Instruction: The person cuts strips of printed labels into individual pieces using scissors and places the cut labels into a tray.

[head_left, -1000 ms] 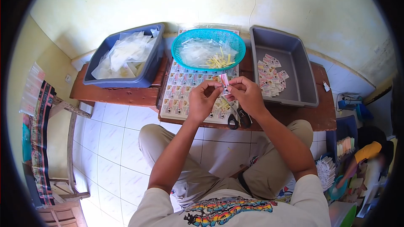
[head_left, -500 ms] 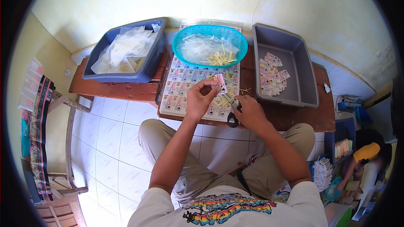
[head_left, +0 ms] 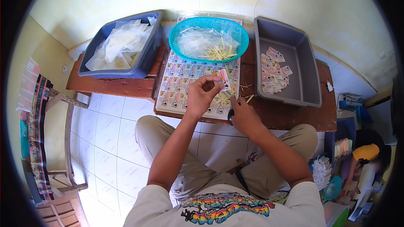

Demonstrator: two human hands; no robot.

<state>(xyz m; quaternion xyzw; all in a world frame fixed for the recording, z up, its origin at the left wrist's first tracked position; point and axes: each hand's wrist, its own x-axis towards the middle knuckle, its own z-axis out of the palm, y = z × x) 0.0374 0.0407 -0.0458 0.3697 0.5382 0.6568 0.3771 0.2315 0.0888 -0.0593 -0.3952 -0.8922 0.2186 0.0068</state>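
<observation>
My left hand (head_left: 200,100) pinches a small printed label (head_left: 225,80) between thumb and fingertips, above the bench. My right hand (head_left: 246,118) is wrapped around scissors (head_left: 230,115), whose dark handle shows at the hand's left side. The blades point up toward the label and are partly hidden, so I cannot tell whether they touch it. Beneath both hands lie printed label sheets (head_left: 173,87) with rows of small pictures. Thin yellowish paper offcuts (head_left: 223,100) are scattered on the sheets near the scissors.
A turquoise basket (head_left: 172,44) behind my hands holds clear plastic pieces and yellowish strips. On the right, a grey tub (head_left: 298,69) contains a pile of cut labels (head_left: 272,75). A blue-grey tub (head_left: 126,73) at left holds translucent sheets. Another person (head_left: 365,153) is at lower right.
The label in my left hand has shifted slightly up and right. My right hand has turned around the scissors, so less of the blades and handle shows. The view has shifted a little.
</observation>
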